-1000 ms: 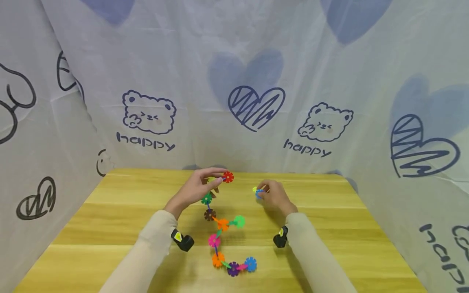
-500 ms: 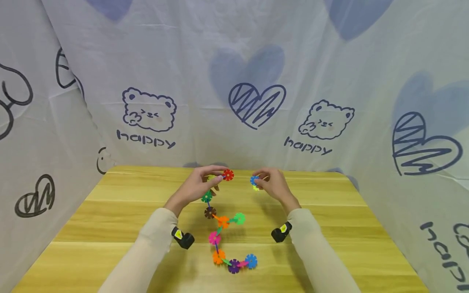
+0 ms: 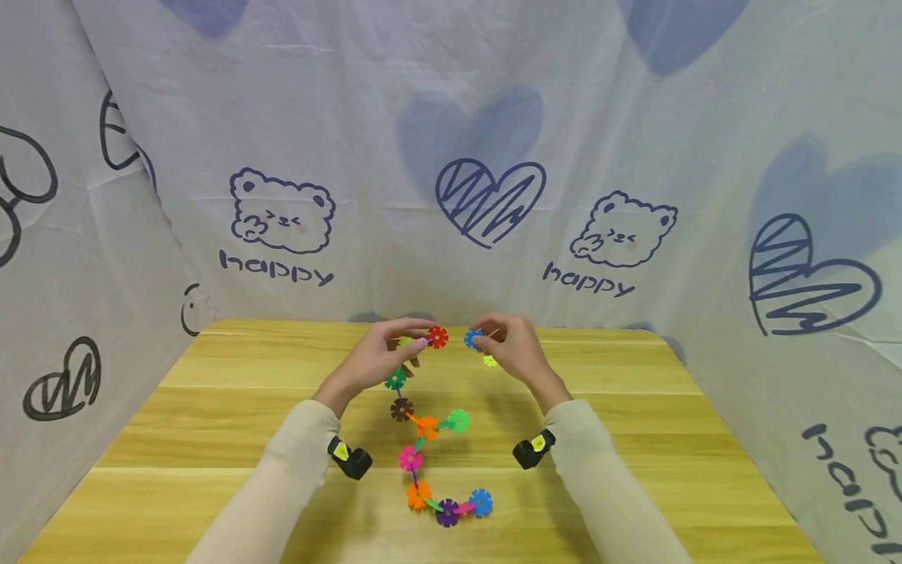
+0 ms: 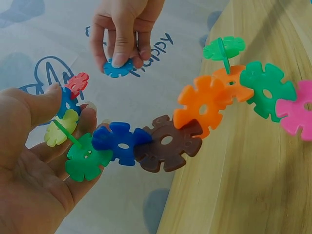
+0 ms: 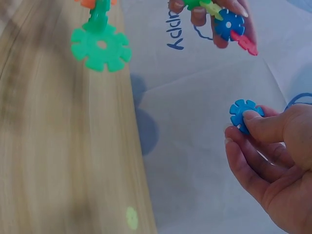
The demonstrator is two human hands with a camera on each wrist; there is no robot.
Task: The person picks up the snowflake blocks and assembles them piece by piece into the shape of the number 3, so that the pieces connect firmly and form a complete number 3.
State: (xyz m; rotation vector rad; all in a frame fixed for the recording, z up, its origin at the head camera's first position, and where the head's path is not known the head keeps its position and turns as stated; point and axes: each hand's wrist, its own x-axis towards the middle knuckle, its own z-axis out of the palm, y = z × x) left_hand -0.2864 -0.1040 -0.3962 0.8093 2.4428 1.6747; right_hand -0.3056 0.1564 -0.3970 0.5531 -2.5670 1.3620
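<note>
A chain of coloured snowflake discs (image 3: 427, 428) (image 4: 195, 105) runs up the wooden table (image 3: 211, 439). Its far end is lifted off the table, where my left hand (image 3: 384, 356) (image 4: 44, 146) pinches it near a red disc (image 3: 438, 337) (image 4: 77, 83) (image 5: 246, 43). My right hand (image 3: 503, 345) (image 5: 273, 161) pinches a loose blue disc (image 3: 473, 338) (image 4: 118, 69) (image 5: 242, 113) in its fingertips, a short gap to the right of the red disc. A yellow-green disc (image 3: 489, 360) (image 5: 131, 217) lies on the table under the right hand.
Printed white cloth (image 3: 451, 157) with bears and hearts walls in the table at the back and on both sides. The chain's near end, with orange, purple and blue discs (image 3: 451, 505), lies near the front edge. Bare wood shows to left and right.
My right hand rose from the table with the blue disc and moved left toward the red disc. The yellow-green disc stayed on the table. The left hand kept its hold.
</note>
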